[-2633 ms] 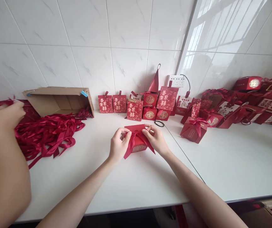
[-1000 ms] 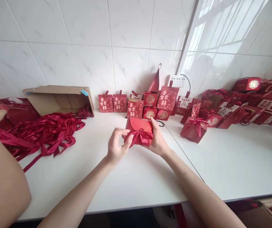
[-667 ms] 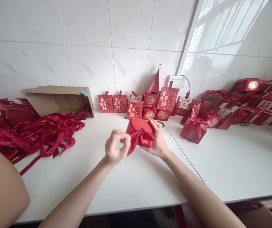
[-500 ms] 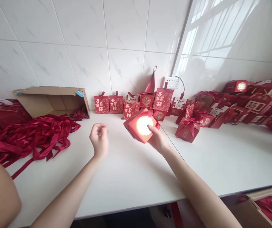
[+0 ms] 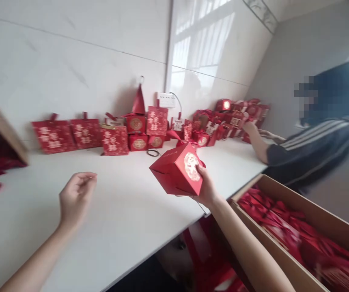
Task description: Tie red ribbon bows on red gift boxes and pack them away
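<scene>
Fingers of the right hand [image 5: 207, 190] grip one red box [image 5: 177, 172]; left hand [image 5: 75, 196] fingers half-curled, holding nothing.

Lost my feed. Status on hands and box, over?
Left hand empty, open over white table. Right hand grips red cardboard gift box, lifted. Brown cardboard carton beside right forearm.

Red gift box [image 5: 177, 172] with pale round emblem, red bags [image 5: 85, 134] with light lettering, white counter [image 5: 126, 207], brown carton [image 5: 320, 221], dark white-striped sleeve [image 5: 311, 144]

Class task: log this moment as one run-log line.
right hand: holds red box | left hand: empty, open, above table
</scene>
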Available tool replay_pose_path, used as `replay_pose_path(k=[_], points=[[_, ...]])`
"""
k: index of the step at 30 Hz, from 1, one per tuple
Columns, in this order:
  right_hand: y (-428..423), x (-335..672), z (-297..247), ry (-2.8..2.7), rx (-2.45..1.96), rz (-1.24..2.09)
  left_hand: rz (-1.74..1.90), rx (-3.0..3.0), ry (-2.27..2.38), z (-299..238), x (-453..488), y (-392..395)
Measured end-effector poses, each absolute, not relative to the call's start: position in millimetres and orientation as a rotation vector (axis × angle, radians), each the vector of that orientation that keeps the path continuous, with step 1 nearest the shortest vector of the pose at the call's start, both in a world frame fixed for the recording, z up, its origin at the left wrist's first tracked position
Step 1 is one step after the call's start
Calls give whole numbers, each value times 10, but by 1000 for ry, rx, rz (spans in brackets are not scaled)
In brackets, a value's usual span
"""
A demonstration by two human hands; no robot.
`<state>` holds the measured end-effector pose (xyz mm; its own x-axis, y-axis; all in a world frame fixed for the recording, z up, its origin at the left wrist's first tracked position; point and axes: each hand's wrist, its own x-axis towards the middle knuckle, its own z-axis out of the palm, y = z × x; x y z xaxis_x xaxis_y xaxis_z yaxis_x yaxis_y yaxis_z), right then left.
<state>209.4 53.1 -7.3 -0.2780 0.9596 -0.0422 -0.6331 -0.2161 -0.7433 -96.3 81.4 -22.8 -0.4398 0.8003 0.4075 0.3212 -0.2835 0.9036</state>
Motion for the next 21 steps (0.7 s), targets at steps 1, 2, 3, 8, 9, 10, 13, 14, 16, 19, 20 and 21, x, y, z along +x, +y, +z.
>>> replay_pose_path(k=[1,2,3,8,9,10,13,14,16,19,20,21], points=[[394,2258,-61,-731,-659,1721,1688,1450,1542,-217,-847,779],[253,2393,-58,-708,-696,1707,1590,1524,1459,-208,-699,727],[116,2490,-68,-676,-727,1695,1472,1606,1352,-201,-524,658],[-272,2457,-287,-533,-759,1698,1056,1710,870,-230,372,313],[-269,2389,-334,-549,-759,1703,1033,1661,840,-238,477,298],[-241,2317,-371,-585,-773,1706,1028,1607,827,-240,540,307],[-32,2110,-397,-774,-909,1597,1105,1477,828,-214,482,433],[65,2043,-376,-851,-987,1492,1152,1446,836,-199,398,489],[275,1901,-297,-1019,-1132,1187,1264,1403,876,-176,180,588],[565,1639,-156,-1385,-1170,867,1420,1423,1014,-173,-162,680],[643,1542,-125,-1537,-1136,846,1459,1454,1081,-180,-255,695],[709,1446,-110,-1675,-1092,848,1493,1487,1152,-189,-331,705]])
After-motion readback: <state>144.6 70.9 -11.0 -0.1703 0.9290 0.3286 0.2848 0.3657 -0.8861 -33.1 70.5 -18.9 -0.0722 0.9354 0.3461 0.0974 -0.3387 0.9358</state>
